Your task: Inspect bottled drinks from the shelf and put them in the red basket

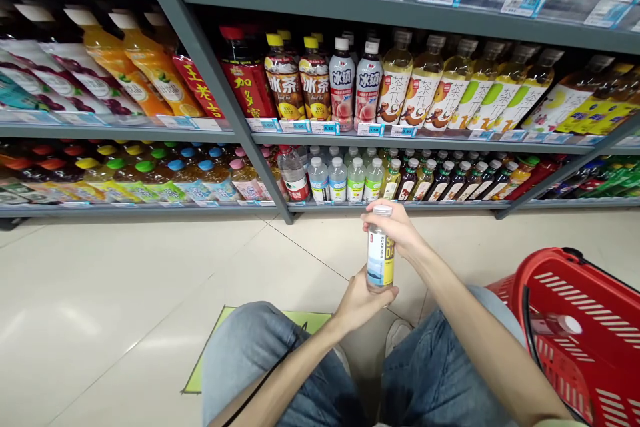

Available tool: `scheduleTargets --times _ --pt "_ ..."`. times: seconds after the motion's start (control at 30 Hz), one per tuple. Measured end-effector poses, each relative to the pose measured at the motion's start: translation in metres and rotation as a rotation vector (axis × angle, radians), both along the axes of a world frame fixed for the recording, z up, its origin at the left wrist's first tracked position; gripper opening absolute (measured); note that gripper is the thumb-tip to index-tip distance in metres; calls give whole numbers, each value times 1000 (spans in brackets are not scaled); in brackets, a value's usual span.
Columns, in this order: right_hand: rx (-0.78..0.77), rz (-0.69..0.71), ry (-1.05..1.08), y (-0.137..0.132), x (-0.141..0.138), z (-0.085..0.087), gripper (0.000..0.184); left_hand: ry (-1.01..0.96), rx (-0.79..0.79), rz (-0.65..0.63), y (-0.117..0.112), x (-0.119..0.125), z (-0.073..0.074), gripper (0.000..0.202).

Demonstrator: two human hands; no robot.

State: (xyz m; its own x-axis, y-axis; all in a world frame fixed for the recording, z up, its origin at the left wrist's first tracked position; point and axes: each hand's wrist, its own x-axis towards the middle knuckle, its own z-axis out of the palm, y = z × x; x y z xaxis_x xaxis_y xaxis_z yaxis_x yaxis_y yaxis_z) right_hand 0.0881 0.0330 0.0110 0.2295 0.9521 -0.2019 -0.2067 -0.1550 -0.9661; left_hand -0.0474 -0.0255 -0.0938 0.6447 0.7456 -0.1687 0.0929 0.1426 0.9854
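Gripping a clear cylindrical bottle (381, 257) are curled fingers (373, 218).

Clear bottle (381, 250) with white, blue and yellow label (380, 264); red basket (537, 261); faded blue jeans (245, 353).

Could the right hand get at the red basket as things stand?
Probably yes: the red basket stands open beside the right knee, though the right hand is on the bottle.
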Motion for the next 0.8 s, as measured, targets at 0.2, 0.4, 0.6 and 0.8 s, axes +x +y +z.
scheduleTargets --times 0.2,0.4,0.6,0.8 --pt "-22 -11 19 2 -1 -3 24 4 0 -2 -1 2 -6 26" --pt "18 -58 34 1 2 5 26 3 37 44 7 0 5 35" --pt "80 -211 147 -1 17 20 29 -122 -96 -17 12 -4 26 49" --pt "154 -199 263 1 32 25 28 -380 -357 -125 14 -11 36 52"
